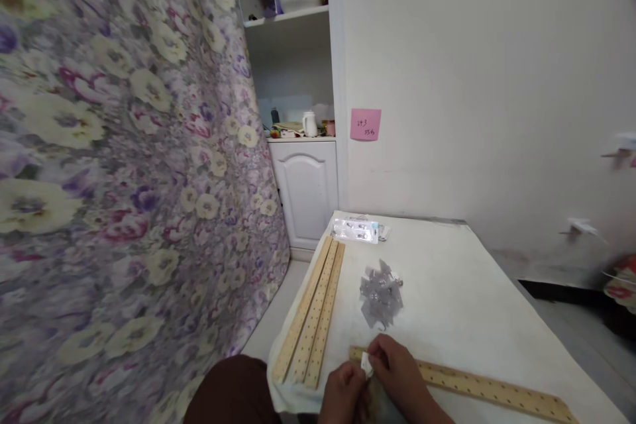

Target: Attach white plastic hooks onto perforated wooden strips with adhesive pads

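Close together at the table's near edge, my left hand (344, 389) and my right hand (397, 371) are both closed with fingertips pinched. Between them is a small white piece (366, 364); its kind is too small to make out. Under and beside my right hand lies a wooden strip with rows of holes (487, 385), running off to the right and partly covered by my hands. Just beyond the hands is a loose heap of small grey, see-through plastic packets (381, 295), with bits of metal showing among them.
Three more perforated wooden strips (314, 315) lie side by side along the left of the white-covered table (437, 278). Clear plastic packaging (355, 230) rests at the far end. A floral curtain (149, 179) hangs at left, beside a white cabinet (308, 192).
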A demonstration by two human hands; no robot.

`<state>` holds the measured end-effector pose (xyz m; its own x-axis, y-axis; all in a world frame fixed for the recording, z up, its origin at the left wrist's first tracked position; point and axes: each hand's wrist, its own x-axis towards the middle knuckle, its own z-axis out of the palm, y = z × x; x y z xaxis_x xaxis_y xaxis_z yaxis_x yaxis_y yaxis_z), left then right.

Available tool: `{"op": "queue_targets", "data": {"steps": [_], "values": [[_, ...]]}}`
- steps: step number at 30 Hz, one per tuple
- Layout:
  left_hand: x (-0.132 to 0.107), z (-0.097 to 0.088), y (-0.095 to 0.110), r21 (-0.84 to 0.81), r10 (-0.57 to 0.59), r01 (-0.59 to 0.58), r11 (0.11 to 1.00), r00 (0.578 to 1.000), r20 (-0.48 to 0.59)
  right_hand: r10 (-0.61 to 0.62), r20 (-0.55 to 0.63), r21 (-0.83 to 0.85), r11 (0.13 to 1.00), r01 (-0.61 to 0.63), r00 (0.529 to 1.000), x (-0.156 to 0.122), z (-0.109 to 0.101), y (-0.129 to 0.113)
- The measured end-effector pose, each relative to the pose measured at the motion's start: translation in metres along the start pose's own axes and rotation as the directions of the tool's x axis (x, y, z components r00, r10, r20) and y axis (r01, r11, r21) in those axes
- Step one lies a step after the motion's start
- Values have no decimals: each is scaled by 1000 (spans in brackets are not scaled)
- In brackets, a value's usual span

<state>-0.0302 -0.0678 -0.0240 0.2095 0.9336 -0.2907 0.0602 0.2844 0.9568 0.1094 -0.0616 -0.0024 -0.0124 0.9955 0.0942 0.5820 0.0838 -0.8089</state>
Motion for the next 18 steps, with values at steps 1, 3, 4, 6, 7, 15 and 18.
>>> {"op": "queue_targets", "data": {"steps": [1, 3, 4, 6, 7, 15, 18], "values": [[3, -1, 0, -4, -11, 11, 1000, 1000, -27, -5, -4, -31, 1000, 5, 1000, 4, 2, 0], [9, -1, -2, -14, -40, 39, 999, 996, -82, -16, -8, -73, 997, 15, 1000, 10, 5, 0], [12, -2, -2, -18, -55, 53, 998, 993, -103, -20, -9, -82, 996, 20, 1000, 12, 7, 0], [17, -2, -4, -27, -80, 77, 997, 989, -124, -33, -15, -81, 996, 32, 999, 17, 10, 0], [19, -2, -4, -34, -89, 85, 996, 987, -131, -40, -18, -75, 996, 39, 999, 19, 11, 0], [21, -2, -4, -22, -118, 116, 993, 981, -152, -96, -46, -87, 992, 92, 994, 27, 25, 4], [21, -2, -3, -6, -128, 129, 992, 980, -155, -93, -40, -71, 993, 90, 995, 28, 28, 8]]}}
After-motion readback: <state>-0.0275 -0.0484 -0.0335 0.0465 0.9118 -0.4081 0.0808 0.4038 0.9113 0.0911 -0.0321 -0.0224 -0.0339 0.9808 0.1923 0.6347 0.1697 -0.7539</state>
